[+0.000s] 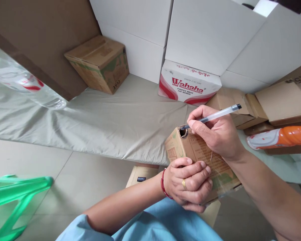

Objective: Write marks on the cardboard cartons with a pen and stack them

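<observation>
A brown cardboard box (203,154) with green print is tilted at the table's front edge, with a ragged hole in its upper left corner. My left hand (189,184), with a ring and a red bracelet, lies over the near side of the box, fingers wrapped on it. My right hand (215,134) pinches a clear pen (219,114) between thumb and fingers. The pen's tip is at the edge of the hole, its dark end pointing up to the right.
The cloth-covered table (120,117) bears a Wahaha carton (189,83), a small brown box (100,63), a clear bottle (27,80) at left and an orange bottle (281,136) at right. More cartons stand at right. A green stool (20,194) is on the floor.
</observation>
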